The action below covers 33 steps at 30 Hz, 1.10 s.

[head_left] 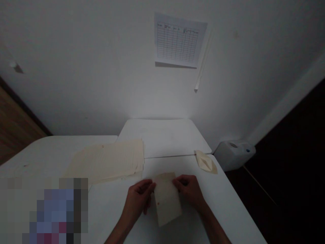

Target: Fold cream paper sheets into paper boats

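A small tan sheet of paper [168,205] with a reddish spot is held up over the white table, its lower edge slanting. My left hand [140,196] pinches its upper left edge between thumb and fingers. On the opposite side, my right hand [190,189] grips the upper right edge in the same way. To the left of my hands lies a spread stack of similar tan sheets [114,161]. A folded piece of tan paper [205,162] rests beyond my right hand, near the table's right edge.
The white table [114,217] meets a second white table [165,135] against the wall. A printed chart [177,42] hangs there, beside a paper strip [204,59]. A white plastic container [232,156] stands right of the table. Pixelation hides the lower left corner.
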Each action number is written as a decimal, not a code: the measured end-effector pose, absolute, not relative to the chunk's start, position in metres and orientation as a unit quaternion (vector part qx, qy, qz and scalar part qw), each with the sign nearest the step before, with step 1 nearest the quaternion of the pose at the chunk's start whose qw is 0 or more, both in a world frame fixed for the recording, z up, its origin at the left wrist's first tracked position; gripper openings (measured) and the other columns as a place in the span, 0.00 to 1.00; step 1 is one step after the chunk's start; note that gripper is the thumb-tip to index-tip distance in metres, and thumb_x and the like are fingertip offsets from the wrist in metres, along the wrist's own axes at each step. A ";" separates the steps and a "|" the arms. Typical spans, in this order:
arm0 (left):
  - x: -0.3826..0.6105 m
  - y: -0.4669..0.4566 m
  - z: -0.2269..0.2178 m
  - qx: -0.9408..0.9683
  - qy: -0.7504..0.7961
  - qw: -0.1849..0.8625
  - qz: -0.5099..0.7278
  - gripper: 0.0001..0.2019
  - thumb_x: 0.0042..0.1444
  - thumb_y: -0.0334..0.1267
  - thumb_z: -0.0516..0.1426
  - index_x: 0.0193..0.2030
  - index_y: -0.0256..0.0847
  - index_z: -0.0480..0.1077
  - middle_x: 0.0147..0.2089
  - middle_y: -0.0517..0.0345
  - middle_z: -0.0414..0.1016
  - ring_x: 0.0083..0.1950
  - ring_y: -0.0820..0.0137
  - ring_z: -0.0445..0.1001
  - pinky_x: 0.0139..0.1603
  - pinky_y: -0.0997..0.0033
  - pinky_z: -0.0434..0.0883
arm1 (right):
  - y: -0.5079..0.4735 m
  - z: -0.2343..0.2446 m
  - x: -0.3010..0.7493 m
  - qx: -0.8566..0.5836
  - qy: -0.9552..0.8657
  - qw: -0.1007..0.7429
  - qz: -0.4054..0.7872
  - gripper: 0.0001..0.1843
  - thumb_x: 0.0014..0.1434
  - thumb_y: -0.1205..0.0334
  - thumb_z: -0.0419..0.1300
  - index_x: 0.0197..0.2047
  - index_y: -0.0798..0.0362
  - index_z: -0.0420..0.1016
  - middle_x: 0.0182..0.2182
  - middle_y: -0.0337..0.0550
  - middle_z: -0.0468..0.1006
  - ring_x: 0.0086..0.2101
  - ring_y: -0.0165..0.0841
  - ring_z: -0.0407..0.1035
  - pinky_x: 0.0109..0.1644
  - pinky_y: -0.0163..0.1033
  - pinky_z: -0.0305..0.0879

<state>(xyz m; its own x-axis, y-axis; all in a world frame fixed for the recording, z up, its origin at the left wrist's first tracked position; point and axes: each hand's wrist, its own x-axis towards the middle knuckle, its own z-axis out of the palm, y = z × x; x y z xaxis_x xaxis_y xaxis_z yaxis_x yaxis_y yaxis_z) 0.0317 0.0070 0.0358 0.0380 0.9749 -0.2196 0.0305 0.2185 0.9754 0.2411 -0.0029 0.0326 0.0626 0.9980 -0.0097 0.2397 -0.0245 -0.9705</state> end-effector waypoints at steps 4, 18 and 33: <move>0.034 0.006 0.031 0.486 0.530 0.581 0.381 0.25 0.44 0.56 0.62 0.39 0.35 0.73 0.20 0.61 0.72 0.10 0.77 0.60 0.06 0.79 0.56 | -0.002 0.036 0.241 -0.581 -0.528 0.467 0.407 0.21 0.52 0.45 0.63 0.28 0.57 0.81 0.25 0.47 0.80 0.27 0.36 0.73 0.31 0.36 0.67; 0.033 0.001 0.041 0.558 0.534 0.545 0.328 0.23 0.51 0.58 0.56 0.26 0.36 0.73 0.12 0.66 0.62 0.10 0.78 0.55 0.08 0.80 0.53 | 0.001 0.028 0.242 -0.555 -0.488 0.477 0.475 0.26 0.50 0.40 0.64 0.31 0.58 0.81 0.27 0.48 0.81 0.28 0.37 0.74 0.31 0.38 0.68; 0.033 0.005 0.037 0.516 0.541 0.553 0.368 0.22 0.48 0.58 0.58 0.30 0.37 0.73 0.14 0.66 0.64 0.10 0.77 0.57 0.07 0.79 0.56 | -0.001 0.027 0.240 -0.579 -0.519 0.471 0.416 0.20 0.52 0.46 0.64 0.27 0.57 0.80 0.24 0.46 0.80 0.26 0.36 0.73 0.30 0.36 0.65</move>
<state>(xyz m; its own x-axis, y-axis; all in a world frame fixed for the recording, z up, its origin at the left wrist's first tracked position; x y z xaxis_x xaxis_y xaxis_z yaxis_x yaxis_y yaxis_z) 0.0334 0.0046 0.0372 0.1439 0.9655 -0.2170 0.1512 0.1952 0.9690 0.2401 -0.0010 0.0274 0.1146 0.9934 0.0079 0.2088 -0.0163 -0.9778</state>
